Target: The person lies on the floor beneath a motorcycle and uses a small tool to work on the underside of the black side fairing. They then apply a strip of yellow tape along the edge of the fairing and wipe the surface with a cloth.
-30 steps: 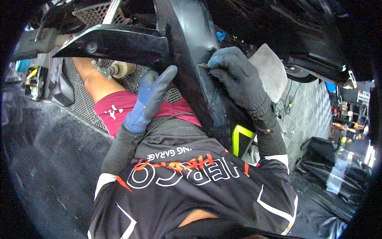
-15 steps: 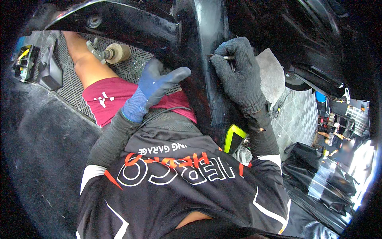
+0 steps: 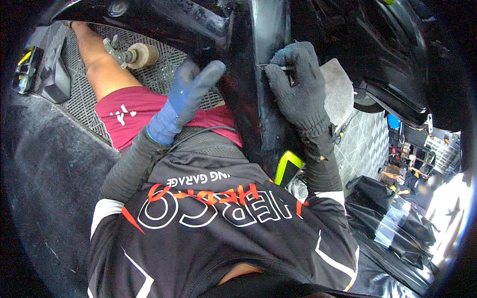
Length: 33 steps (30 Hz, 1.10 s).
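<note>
My right hand (image 3: 299, 92), in a dark grey knit glove, pinches a thin pointed metal tool (image 3: 262, 65) between thumb and fingers. The tool's tip points left, at or just over the glossy strip of a black panel (image 3: 271, 30); contact cannot be made out. My left hand (image 3: 185, 97), in a blue glove with a darker coated palm, is held open just left of the panel. Its fingers are stretched out and nothing shows in them.
Far left, a metal fitting with a beige cylinder (image 3: 141, 55) lies on a grated grey mat (image 3: 74, 89) beside my bare leg. A black plastic piece (image 3: 55, 82) lies nearby. A yellow-green edged object (image 3: 288, 164) sits by my right forearm. Black sheeting (image 3: 370, 198) bunches at right.
The view has shifted slightly. My left hand has tilted, with its outstretched fingers pointing farther up and closer together. My right hand keeps its pinch on the tool near the strip.
</note>
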### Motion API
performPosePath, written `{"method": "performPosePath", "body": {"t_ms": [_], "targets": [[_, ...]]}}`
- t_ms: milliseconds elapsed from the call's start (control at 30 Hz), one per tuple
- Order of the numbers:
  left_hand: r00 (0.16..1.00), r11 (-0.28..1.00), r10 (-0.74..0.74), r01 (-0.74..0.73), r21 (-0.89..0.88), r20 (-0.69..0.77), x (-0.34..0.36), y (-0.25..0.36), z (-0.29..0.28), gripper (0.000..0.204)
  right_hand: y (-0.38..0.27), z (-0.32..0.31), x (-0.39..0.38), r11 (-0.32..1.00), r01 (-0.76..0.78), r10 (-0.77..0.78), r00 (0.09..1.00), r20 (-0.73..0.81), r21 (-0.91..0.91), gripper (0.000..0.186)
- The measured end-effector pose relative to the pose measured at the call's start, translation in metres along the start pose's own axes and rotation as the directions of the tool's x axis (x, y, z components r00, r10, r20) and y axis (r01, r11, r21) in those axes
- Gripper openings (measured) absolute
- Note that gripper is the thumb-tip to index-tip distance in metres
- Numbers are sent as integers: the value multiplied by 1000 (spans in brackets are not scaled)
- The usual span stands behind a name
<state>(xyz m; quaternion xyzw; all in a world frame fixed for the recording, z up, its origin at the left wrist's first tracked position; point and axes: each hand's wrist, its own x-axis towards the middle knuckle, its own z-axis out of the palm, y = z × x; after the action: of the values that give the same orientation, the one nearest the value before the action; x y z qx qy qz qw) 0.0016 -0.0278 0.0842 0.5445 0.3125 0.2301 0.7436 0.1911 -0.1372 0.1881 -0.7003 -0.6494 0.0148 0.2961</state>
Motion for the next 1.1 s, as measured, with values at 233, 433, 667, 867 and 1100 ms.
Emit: {"method": "performPosePath", "body": {"t_ms": [233,433,667,867,1100], "targets": [[985,982,144,-154,-109,-93,-1,-1,10,36,2,2,-2,999,33,-33,999,-20,-38,17],[949,920,295,-313,-237,-110,-1,5,20,45,-2,2,-1,1000,1,-1,1000,2,-1,17],[961,940,267,-277,-198,-74,0,2,17,48,-4,3,-1,1000,-17,18,1000,11,-18,17],[957,942,278,-289,-172,-84,0,3,17,46,-6,4,0,999,-36,36,999,-10,-25,17],[946,933,299,-318,-170,-128,1,-3,21,47,-3,8,5,1000,25,-26,998,-52,-16,17]]}}
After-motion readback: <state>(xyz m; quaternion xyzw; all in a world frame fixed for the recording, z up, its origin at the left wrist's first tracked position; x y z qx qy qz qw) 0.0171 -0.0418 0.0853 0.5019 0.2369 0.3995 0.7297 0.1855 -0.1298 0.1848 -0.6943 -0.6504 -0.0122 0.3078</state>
